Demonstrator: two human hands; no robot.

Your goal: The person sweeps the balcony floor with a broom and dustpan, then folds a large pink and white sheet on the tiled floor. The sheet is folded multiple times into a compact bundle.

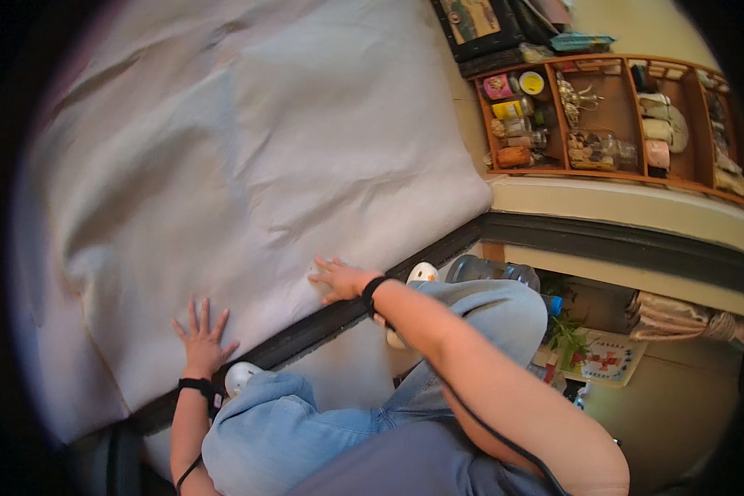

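A large white sheet (322,142), wrinkled and raised in soft folds, spreads out before me; whether it is cloth or thick paper I cannot tell. My left hand (203,340) lies palm down near its front edge, fingers spread. Farther right, my right hand (341,280) also presses flat on the sheet, fingers apart, close to the dark frame edge (297,338). Neither hand holds anything. Both wrists wear black straps with a cable running up the arm.
An orange-brown wooden shelf (601,175) with jars and small ornaments stands at upper right, beside a framed picture (471,18). Near my right knee are a clear plastic water bottle (471,268), a green plant (567,335) and a bundled curtain (676,317).
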